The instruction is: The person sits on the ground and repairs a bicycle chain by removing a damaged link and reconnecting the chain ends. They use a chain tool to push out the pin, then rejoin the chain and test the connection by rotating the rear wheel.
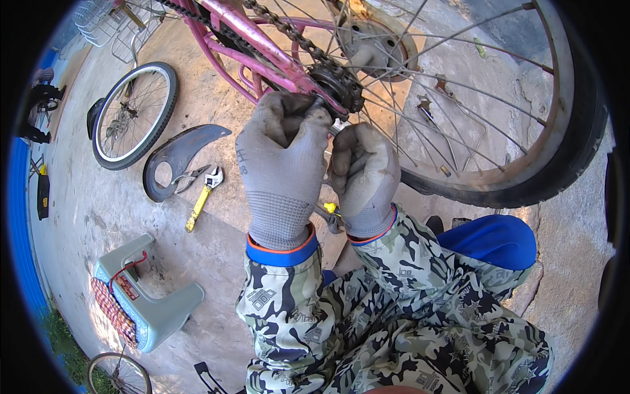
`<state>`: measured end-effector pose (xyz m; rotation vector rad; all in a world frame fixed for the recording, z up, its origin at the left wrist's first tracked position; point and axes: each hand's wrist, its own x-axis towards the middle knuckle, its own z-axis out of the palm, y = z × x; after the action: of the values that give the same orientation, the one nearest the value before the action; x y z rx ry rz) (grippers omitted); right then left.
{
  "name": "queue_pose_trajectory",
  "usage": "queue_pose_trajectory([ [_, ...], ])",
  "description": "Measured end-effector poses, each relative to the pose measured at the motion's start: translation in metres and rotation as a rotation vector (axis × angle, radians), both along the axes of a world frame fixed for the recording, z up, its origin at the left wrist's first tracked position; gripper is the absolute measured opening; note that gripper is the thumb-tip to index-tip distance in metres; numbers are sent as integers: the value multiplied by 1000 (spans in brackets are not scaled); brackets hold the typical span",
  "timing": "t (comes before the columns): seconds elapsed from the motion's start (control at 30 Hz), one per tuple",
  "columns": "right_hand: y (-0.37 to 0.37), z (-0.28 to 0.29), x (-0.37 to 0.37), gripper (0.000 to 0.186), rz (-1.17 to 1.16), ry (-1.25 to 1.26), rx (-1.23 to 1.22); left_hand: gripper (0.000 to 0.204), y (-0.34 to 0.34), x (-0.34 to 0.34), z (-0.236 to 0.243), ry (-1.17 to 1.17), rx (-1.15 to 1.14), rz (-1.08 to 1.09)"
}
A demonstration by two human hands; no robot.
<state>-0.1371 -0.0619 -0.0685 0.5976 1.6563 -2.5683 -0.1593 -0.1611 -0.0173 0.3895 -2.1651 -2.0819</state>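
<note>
A pink bicycle frame (pixel 262 58) runs down to the hub of a spoked wheel (pixel 558 125), where a chain (pixel 289 27) wraps a dark, greasy sprocket (pixel 341 85). My left hand (pixel 281 157), in a grey work glove, is closed at the frame end beside the sprocket, thumb pressed to the bent fingers. Just below the hub, my right hand (pixel 367 174), gloved alike, has its fingers curled in near the axle end. Whatever either hand pinches is too small or hidden to name. Under my wrists lies a tool with a yellow part (pixel 330 208), partly covered.
An adjustable wrench (pixel 205 197) with a yellow handle lies left, near pliers (pixel 190 177) and a dark chain guard (pixel 187 148). Beyond is a loose wheel (pixel 134 115). A pale blue stool (pixel 154 299) stands lower left. Small metal parts (pixel 433 118) lie behind the spokes.
</note>
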Motion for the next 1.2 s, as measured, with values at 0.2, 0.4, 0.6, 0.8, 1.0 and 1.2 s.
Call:
queue_pose_trajectory([
  [0.2, 7, -32, 10, 44, -140, -93, -57, 20, -2, -1, -1, -32, -17, -56],
  [0.4, 9, -32, 11, 39, -130, -25, -15, 21, -4, -3, -5, -17, -50, -79],
  [0.6, 7, -19, 7, 31, -97, 78, -3, 22, -6, -4, -7, -60, 30, -31],
  [0.8, 8, -13, 10, 17, -90, 147, -86, 24, -8, -4, -11, -79, -69, -46],
  [1.0, 11, -10, 11, 24, -45, 154, 72, 21, -10, -5, -12, -52, -76, -44],
  [1.2, 8, -4, 7, 18, -18, 124, -52, 17, -8, 0, -11, -13, -101, -67],
])
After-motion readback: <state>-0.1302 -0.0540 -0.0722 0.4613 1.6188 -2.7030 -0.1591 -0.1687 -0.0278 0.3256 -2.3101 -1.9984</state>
